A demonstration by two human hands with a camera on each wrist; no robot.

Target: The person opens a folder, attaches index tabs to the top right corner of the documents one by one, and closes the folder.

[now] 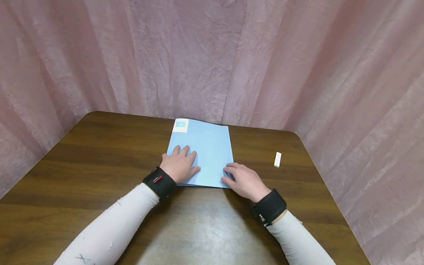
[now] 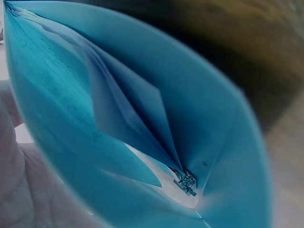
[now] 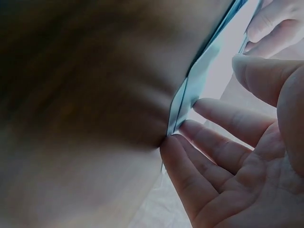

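A light blue folder (image 1: 207,145) with a white label at its far left corner lies flat on the brown wooden table (image 1: 82,165). My left hand (image 1: 181,162) lies flat on the folder's near left part, fingers spread and straight. My right hand (image 1: 236,176) is at the folder's near right corner. In the right wrist view its fingertips (image 3: 178,142) touch the thin edge of the folder (image 3: 199,76), with the thumb held apart. The left wrist view is filled by blue folder sheets (image 2: 142,95) seen very close, with my palm (image 2: 19,190) at the lower left.
A small white eraser (image 1: 277,159) lies on the table right of the folder. Pink curtains (image 1: 212,55) close in the table at the back and on both sides. Both forearms wear white sleeves and black wrist straps.
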